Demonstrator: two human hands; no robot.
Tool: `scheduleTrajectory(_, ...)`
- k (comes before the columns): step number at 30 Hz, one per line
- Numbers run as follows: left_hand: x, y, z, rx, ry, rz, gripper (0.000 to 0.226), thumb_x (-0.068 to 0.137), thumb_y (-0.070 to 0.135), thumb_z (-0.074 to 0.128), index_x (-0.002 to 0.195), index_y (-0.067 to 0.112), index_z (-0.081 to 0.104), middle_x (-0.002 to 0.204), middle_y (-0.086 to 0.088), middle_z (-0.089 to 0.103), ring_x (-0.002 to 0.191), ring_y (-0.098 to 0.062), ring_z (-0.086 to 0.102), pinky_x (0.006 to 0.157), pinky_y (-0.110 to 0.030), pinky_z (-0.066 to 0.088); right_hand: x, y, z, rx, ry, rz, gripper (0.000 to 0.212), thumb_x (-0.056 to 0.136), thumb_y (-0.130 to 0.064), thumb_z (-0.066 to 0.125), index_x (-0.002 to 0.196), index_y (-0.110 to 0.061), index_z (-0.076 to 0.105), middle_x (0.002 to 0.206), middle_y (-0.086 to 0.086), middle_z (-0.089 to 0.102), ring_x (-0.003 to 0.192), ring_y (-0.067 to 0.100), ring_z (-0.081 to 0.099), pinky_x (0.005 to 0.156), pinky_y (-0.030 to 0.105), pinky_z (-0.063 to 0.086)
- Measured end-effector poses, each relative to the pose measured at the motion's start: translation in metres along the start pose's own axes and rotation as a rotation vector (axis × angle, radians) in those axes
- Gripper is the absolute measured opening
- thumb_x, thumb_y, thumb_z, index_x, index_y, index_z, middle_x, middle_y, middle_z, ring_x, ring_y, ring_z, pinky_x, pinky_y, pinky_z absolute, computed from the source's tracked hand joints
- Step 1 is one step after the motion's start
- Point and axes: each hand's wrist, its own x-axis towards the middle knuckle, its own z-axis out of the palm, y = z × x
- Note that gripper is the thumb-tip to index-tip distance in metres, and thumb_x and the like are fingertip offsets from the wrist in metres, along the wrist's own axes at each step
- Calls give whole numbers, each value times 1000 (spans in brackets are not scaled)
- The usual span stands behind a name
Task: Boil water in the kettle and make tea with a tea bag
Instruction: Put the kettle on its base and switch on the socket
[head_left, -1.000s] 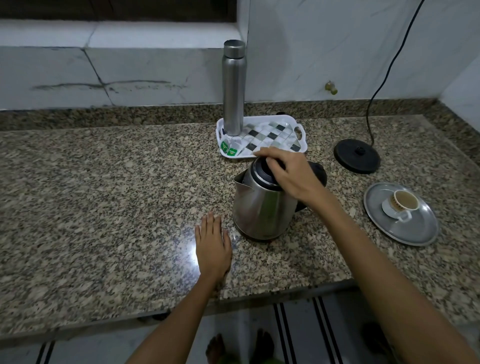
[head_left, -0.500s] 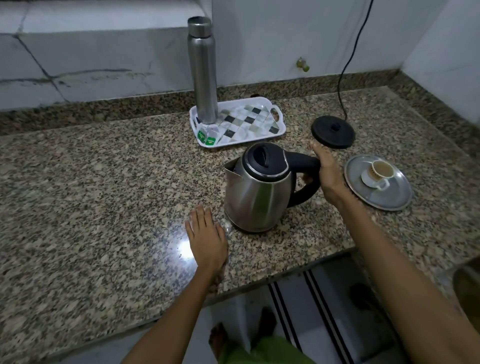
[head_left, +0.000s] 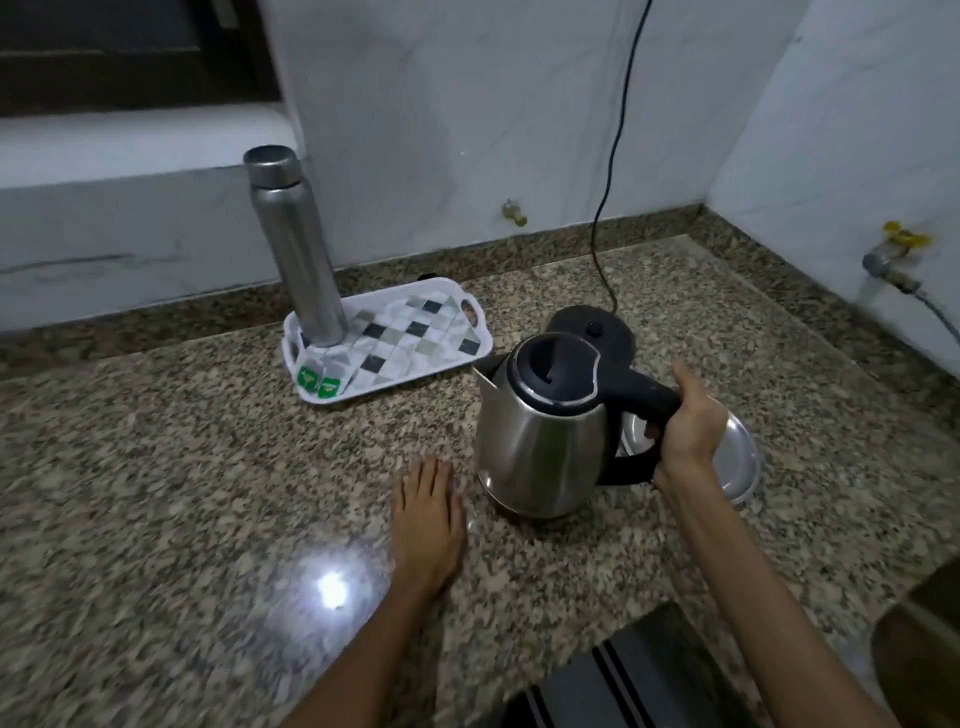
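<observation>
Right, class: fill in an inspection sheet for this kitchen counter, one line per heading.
Surface: speckled granite counter, glare spot.
Job's things: steel kettle with black lid, off its round black base; green-tagged tea bags on white chequered tray.
Clutter: tall steel bottle; round steel plate.
Grippers: right hand grips kettle handle; left hand flat on counter.
Cables: black cord to base.
Surroundings: marble walls, wall tap.

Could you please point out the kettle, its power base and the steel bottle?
kettle (head_left: 535, 447), head view, on its steel body.
power base (head_left: 597, 328), head view, on its black disc.
steel bottle (head_left: 298, 249), head view, on its upright side.
</observation>
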Motion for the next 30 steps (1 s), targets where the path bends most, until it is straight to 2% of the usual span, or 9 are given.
scheduleTrajectory(3, 36, 33, 14, -12, -29, 45, 49, 99, 31, 31, 146, 16, 33, 156, -6, 25, 145, -20, 15, 120, -39, 0, 36, -25, 3, 52, 94, -29, 45, 79, -40, 64, 39, -20, 54, 41, -6, 47, 37, 12, 43, 40, 23, 35)
scheduleTrajectory(6, 70, 65, 32, -9, -59, 85, 50, 99, 32, 28, 146, 18, 31, 156, -4, 24, 145, -19, 14, 119, -39, -1, 76, -49, 11, 70, 177, -33, 31, 75, -41, 65, 53, -20, 58, 55, 1, 54, 40, 14, 46, 44, 27, 36)
scheduleTrajectory(9, 102, 91, 48, -27, -86, 95, 50, 99, 33, 28, 147, 18, 29, 157, -4, 21, 145, -19, 12, 119, -38, 0, 112, -61, 22, 50, 212, -48, 31, 76, -45, 63, 60, -18, 61, 66, 7, 60, 49, 18, 50, 50, 30, 39)
scheduleTrajectory(12, 134, 110, 61, -4, -90, 77, 53, 99, 36, 24, 149, 17, 23, 159, -4, 15, 146, -20, 9, 120, -39, 1, 141, -67, 36, 69, 265, -68, 35, 78, -43, 64, 55, -18, 58, 60, 2, 61, 55, 20, 53, 59, 36, 44)
scheduleTrajectory(15, 150, 116, 70, 20, -90, 68, 54, 100, 37, 21, 151, 21, 17, 160, -3, 9, 147, -18, 3, 120, -40, -1, 166, -69, 48, 112, 301, -56, 35, 79, -38, 66, 52, -20, 54, 53, -4, 57, 51, 17, 53, 58, 35, 43)
scheduleTrajectory(21, 153, 117, 74, 0, -47, 68, 52, 100, 39, 22, 150, 24, 19, 159, -1, 12, 147, -16, 3, 119, -37, -4, 203, -60, 61, 132, 257, 7, 30, 80, -40, 63, 59, -19, 59, 55, -4, 58, 45, 12, 49, 50, 28, 40)
scheduleTrajectory(24, 154, 116, 78, 6, -43, 63, 52, 100, 39, 22, 150, 24, 21, 159, -1, 14, 147, -15, 4, 120, -39, -1, 214, -50, 66, 97, 246, 27, 31, 79, -40, 64, 57, -20, 59, 51, -5, 56, 44, 12, 49, 52, 30, 40)
scheduleTrajectory(30, 153, 116, 81, 0, -31, 60, 50, 100, 39, 23, 149, 27, 23, 159, 1, 16, 146, -14, 6, 120, -39, 1, 223, -47, 73, 58, 239, 27, 28, 79, -44, 64, 68, -18, 60, 62, -4, 60, 54, 13, 54, 62, 34, 45)
